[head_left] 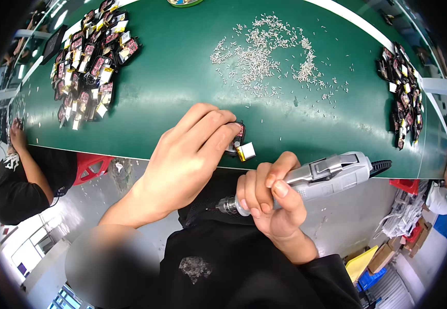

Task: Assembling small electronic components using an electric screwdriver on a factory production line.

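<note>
My left hand point(196, 141) rests over the near edge of the green table. Its fingertips are closed on a small black electronic housing point(240, 135) with a reddish circuit board in it. A silver battery with yellow tape point(245, 151) hangs out beside that housing. Part of the housing is hidden under my fingers. In front of my body, my right hand point(274, 200) is wrapped round a grey electric screwdriver point(329, 176). The tool lies nearly level, its metal tip pointing left, away from the housing.
Loose small screws point(264, 56) are scattered across the green table point(177, 67). A heap of similar housings with batteries point(92, 67) lies at the left, another heap point(403, 95) at the far right. Another person's arm point(30, 165) reaches the table at the left, beside a red stool point(90, 167).
</note>
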Action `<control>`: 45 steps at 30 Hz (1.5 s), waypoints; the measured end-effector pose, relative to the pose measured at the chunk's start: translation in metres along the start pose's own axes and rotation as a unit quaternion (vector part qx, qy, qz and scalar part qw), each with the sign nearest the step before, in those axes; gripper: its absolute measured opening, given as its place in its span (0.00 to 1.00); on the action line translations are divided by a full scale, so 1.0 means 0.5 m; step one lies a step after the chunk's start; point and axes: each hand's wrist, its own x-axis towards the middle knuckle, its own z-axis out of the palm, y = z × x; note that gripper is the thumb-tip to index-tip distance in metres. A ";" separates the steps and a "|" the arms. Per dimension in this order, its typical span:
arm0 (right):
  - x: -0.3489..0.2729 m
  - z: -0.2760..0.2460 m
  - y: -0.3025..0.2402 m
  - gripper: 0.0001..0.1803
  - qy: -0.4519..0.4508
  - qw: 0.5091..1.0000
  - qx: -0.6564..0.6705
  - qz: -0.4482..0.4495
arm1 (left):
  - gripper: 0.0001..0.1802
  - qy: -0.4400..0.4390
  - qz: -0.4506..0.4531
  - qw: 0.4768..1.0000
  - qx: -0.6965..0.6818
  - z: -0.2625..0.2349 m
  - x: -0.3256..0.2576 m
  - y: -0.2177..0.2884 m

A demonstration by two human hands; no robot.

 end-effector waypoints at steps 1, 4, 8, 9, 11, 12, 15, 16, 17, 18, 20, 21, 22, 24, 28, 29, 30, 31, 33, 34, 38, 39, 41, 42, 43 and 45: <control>-0.006 0.004 0.007 0.03 0.015 1.000 -0.008 0.001 | 0.17 0.008 0.018 0.999 0.034 0.008 0.000 0.001; -0.012 0.017 0.022 0.05 0.074 0.997 -0.026 0.015 | 0.17 0.015 0.068 0.996 0.060 0.016 0.000 0.013; -0.016 0.019 0.026 0.06 0.132 0.990 -0.038 0.020 | 0.19 0.035 0.108 0.989 0.090 0.029 -0.012 0.020; -0.017 0.016 0.026 0.06 0.122 0.992 -0.035 0.013 | 0.19 0.044 0.105 0.989 0.096 0.030 -0.014 0.023; -0.012 0.012 0.026 0.05 0.133 0.990 -0.040 0.013 | 0.20 0.045 0.095 0.992 0.073 0.034 -0.014 0.016; -0.011 0.008 0.024 0.05 0.113 0.993 -0.034 0.009 | 0.19 0.037 0.096 0.993 0.065 0.036 -0.014 0.009; -0.008 -0.002 -0.012 0.04 0.032 0.999 -0.025 0.016 | 0.21 0.020 0.075 0.996 0.045 0.040 -0.026 0.007; -0.001 0.002 -0.035 0.04 -0.002 0.999 -0.033 0.007 | 0.23 0.011 0.055 0.998 0.032 0.037 -0.033 0.010; 0.009 0.012 -0.062 0.05 -0.033 0.998 -0.044 -0.006 | 0.23 0.012 0.054 0.998 0.027 0.028 -0.033 0.018; 0.020 0.023 -0.090 0.07 -0.043 0.996 -0.075 -0.013 | 0.25 -0.021 0.034 0.999 0.018 0.017 -0.032 0.028; 0.047 0.036 -0.136 0.10 -0.072 0.988 -0.127 -0.042 | 0.26 -0.056 0.017 0.998 0.010 0.014 -0.030 0.032; 0.062 0.037 -0.153 0.11 -0.088 0.983 -0.152 -0.061 | 0.26 -0.054 0.035 0.997 0.032 0.018 -0.030 0.030; 0.079 0.035 -0.163 0.12 -0.100 0.980 -0.161 -0.064 | 0.27 -0.051 0.050 0.996 0.057 0.020 -0.031 0.026; 0.108 0.029 -0.167 0.14 -0.127 0.973 -0.177 -0.074 | 0.27 -0.044 0.051 0.996 0.052 0.023 -0.031 0.024; 0.141 0.019 -0.149 0.15 -0.127 0.970 -0.199 -0.057 | 0.26 -0.027 0.056 0.997 0.034 0.027 -0.037 0.016; 0.145 0.012 -0.140 0.16 -0.135 0.967 -0.204 -0.071 | 0.26 -0.028 0.051 0.998 0.033 0.028 -0.040 0.015; 0.147 0.005 -0.133 0.16 -0.142 0.964 -0.208 -0.084 | 0.25 -0.017 0.054 0.998 0.032 0.031 -0.043 0.013; 0.147 0.006 -0.134 0.16 -0.140 0.964 -0.211 -0.082 | 0.24 -0.003 0.062 0.998 0.027 0.033 -0.040 0.012; 0.146 0.007 -0.137 0.15 -0.117 0.962 -0.233 -0.084 | 0.24 -0.004 0.070 0.997 0.022 0.033 -0.033 0.010; 0.146 0.008 -0.136 0.15 -0.117 0.963 -0.231 -0.080 | 0.23 -0.006 0.075 0.997 0.024 0.034 -0.034 0.009; 0.155 0.012 -0.142 0.14 -0.138 0.957 -0.253 -0.034 | 0.22 -0.006 0.072 0.997 0.022 0.037 -0.035 0.010; 0.160 0.012 -0.144 0.14 -0.166 0.948 -0.270 -0.020 | 0.22 0.004 0.075 0.997 0.023 0.040 -0.034 0.010; 0.167 0.012 -0.131 0.15 -0.179 0.943 -0.282 -0.019 | 0.21 0.011 0.075 0.997 0.029 0.043 -0.038 0.006; 0.168 0.014 -0.121 0.14 -0.173 0.945 -0.275 -0.025 | 0.21 0.008 0.073 0.997 0.025 0.041 -0.038 0.004; 0.170 0.020 -0.114 0.14 -0.168 0.947 -0.271 -0.034 | 0.21 0.007 0.075 0.997 0.022 0.039 -0.036 0.003; 0.178 0.039 -0.107 0.13 -0.173 0.941 -0.286 -0.061 | 0.22 0.003 0.079 0.997 0.024 0.029 -0.029 0.005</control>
